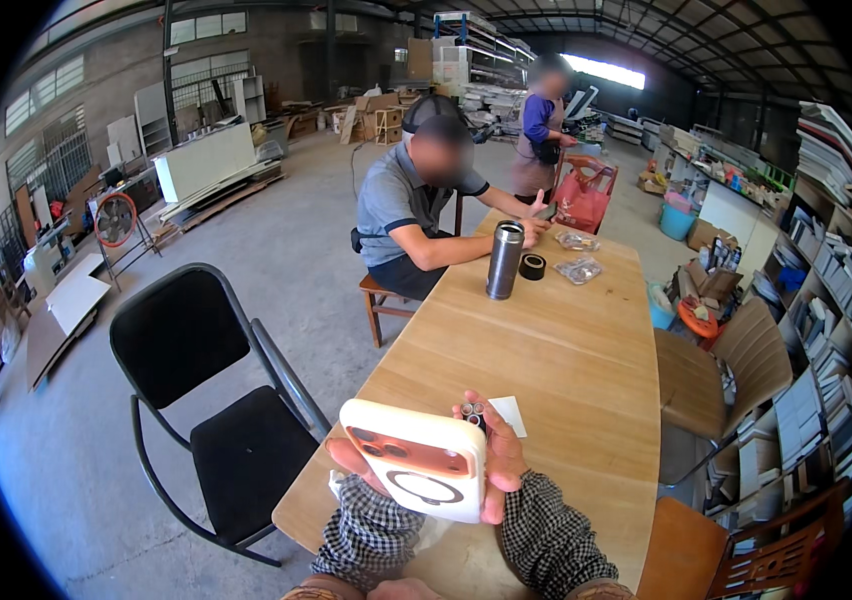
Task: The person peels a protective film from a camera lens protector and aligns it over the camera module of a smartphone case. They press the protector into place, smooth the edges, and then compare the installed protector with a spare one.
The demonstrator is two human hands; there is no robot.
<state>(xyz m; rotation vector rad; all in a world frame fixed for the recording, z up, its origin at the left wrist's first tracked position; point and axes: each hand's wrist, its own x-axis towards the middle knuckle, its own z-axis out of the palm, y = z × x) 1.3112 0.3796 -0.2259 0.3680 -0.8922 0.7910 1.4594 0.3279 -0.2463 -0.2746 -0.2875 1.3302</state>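
Observation:
A phone point(428, 455) in a white case, with an orange-brown camera panel and a dark ring on its back, is tilted above the near end of the wooden table. My left hand point(353, 462) grips its left side, mostly hidden behind it. My right hand point(506, 455) is closed at the phone's right edge, fingers partly covered. Beside the right fingertips shows a small dark object point(473, 411) with several round, lens-like rings; the phone hides the rest of it. A white card point(510, 416) lies on the table just past my right hand.
On the wooden table point(536, 345) stand a steel thermos point(505, 262) and its black lid point(533, 267), near small clear packets point(579, 269). A seated person point(406, 200) handles a phone at the far left side; another person point(543, 130) stands beyond. Chairs flank the table, including a black one point(236, 430).

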